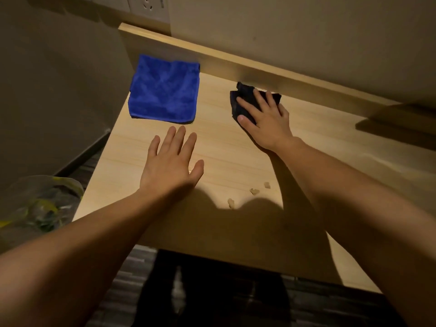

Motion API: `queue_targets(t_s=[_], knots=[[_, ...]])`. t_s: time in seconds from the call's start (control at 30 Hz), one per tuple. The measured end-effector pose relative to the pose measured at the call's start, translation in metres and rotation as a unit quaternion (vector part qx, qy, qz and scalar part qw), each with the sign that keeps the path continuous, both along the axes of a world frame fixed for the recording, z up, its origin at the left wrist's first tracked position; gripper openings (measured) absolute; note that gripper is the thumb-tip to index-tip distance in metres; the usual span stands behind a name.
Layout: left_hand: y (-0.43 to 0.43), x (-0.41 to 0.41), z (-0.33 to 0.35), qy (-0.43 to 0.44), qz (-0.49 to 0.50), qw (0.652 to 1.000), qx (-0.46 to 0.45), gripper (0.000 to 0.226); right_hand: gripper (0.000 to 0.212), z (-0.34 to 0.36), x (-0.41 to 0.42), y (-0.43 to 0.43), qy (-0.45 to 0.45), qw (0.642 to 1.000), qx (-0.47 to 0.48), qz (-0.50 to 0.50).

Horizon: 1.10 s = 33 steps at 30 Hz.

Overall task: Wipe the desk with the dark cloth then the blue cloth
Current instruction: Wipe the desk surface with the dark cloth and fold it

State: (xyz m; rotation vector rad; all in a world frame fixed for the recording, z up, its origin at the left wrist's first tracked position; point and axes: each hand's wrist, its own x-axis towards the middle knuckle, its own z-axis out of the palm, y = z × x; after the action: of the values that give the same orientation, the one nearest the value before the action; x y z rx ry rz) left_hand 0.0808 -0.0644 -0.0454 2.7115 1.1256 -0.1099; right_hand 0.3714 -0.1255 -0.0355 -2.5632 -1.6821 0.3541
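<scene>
A light wooden desk (224, 149) fills the middle of the head view. The dark cloth (240, 100) lies bunched near the desk's raised back edge, and my right hand (266, 119) presses flat on top of it, fingers spread, covering most of it. The blue cloth (164, 89) lies folded in a square at the desk's far left corner, untouched. My left hand (172, 161) rests flat on the bare wood just in front of the blue cloth, fingers apart and holding nothing. Three small crumbs (254, 191) sit near the front of the desk.
A raised wooden ledge (259, 64) runs along the back against the wall. A plastic bag (40, 204) lies on the floor left of the desk. A dark object (401, 119) sits at the desk's far right. Wall sockets (146, 5) are at top left.
</scene>
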Motion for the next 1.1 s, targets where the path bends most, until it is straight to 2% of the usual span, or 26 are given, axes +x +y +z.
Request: queue_targets(t_s=[0.2, 0.57, 0.77, 0.97, 1.1], knots=[[-0.004, -0.003, 0.003, -0.016, -0.004, 1.0, 0.006, 0.075, 0.053, -0.001, -0.036, -0.046, -0.004, 0.999, -0.011, 0.035], [-0.003, -0.007, -0.001, -0.035, -0.027, 0.999, 0.015, 0.075, 0.051, 0.001, -0.144, -0.144, 0.02, 0.999, -0.019, 0.04], [-0.002, -0.012, 0.001, -0.064, -0.034, 0.997, -0.004, 0.076, 0.052, -0.001, -0.202, -0.182, 0.043, 0.999, 0.006, 0.033], [-0.012, -0.017, 0.011, -0.116, -0.036, 0.991, -0.052, 0.067, 0.049, -0.004, -0.24, -0.208, 0.122, 0.989, 0.085, 0.026], [-0.042, 0.003, 0.02, -0.16, -0.069, 0.98, -0.092, 0.061, 0.038, 0.008, -0.253, -0.22, 0.249, 0.964, 0.086, -0.021]])
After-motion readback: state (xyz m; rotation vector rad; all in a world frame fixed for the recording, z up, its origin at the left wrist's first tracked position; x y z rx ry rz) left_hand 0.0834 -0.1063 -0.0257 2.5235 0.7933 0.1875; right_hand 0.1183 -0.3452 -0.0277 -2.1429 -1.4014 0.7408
